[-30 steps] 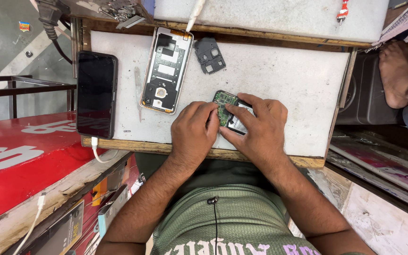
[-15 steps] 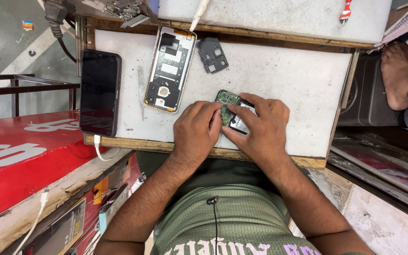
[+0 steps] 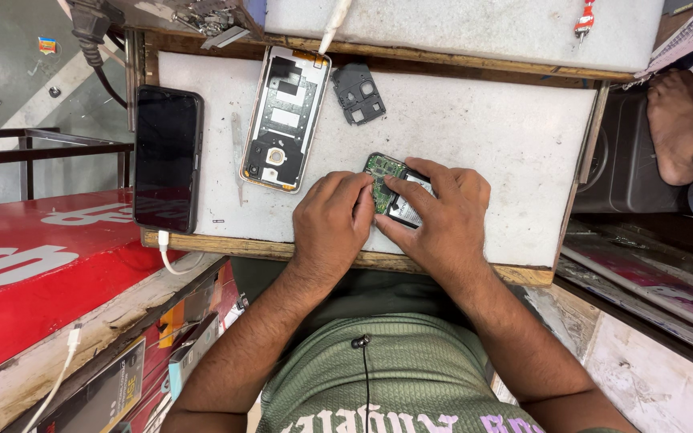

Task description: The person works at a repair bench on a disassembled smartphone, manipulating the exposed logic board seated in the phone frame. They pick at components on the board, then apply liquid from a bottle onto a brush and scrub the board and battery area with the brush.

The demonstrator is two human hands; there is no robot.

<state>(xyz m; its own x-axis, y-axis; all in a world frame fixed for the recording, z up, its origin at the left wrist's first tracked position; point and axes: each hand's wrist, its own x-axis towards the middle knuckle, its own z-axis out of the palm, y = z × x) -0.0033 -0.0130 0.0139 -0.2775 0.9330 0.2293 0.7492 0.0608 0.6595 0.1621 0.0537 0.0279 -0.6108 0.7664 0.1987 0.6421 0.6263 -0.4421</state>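
At the near edge of the white work board (image 3: 483, 136), both hands close together over an opened phone (image 3: 391, 188) with a green circuit board showing. Left hand (image 3: 332, 220) curled, fingertips pressing the phone's left side. Right hand (image 3: 441, 215) fingers spread over the phone's right half, thumb at its lower edge; phone pinned between the two hands, lying flat. Just beyond the hands: bare board to the right, running to the wooden rim. Up and left, a phone back shell (image 3: 285, 116) lies face up, near but apart. A small dark camera cover (image 3: 358, 93) sits just right of the shell's top. A black phone (image 3: 167, 156) lies at the board's left edge, a white cable (image 3: 172, 258) plugged into its near end. Red counter (image 3: 34, 273) beyond the left edge.
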